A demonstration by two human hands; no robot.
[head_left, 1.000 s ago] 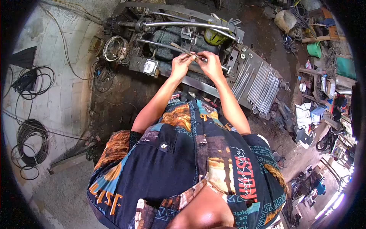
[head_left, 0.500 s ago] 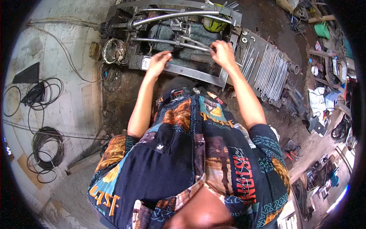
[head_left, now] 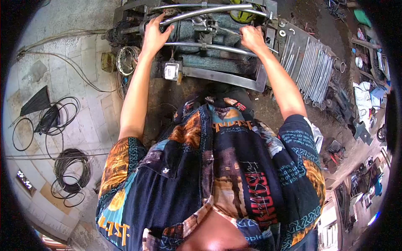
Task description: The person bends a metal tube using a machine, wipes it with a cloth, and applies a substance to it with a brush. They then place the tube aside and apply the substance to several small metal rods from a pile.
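Note:
My left hand [head_left: 155, 37] reaches to the left end of the machine, fingers spread and thumb apart. Its fingertips lie right at the end of the upper curved metal bar [head_left: 209, 13], beside the dark spindle [head_left: 133, 31]. My right hand [head_left: 253, 39] is closed around a thin metal rod [head_left: 227, 29]. The rod runs from the small metal carriage [head_left: 201, 24] in the middle of the machine, and a bit of it shows past my hand. A lower metal bar [head_left: 226, 49] crosses below the carriage. The machine's steel frame [head_left: 217, 77] lies across in front of my body.
Many thin metal rods [head_left: 310, 69] lie in a row on the side table at right. A switch box [head_left: 171, 71] is fixed at the frame's near left. A round metal ring [head_left: 127, 60] stands left of it. Coiled cable [head_left: 72, 170] lies on the floor.
My left hand has moved forward and left to the spindle end. My right hand has shifted slightly forward with the rod, which now lies flatter. The whole view has shifted a little.

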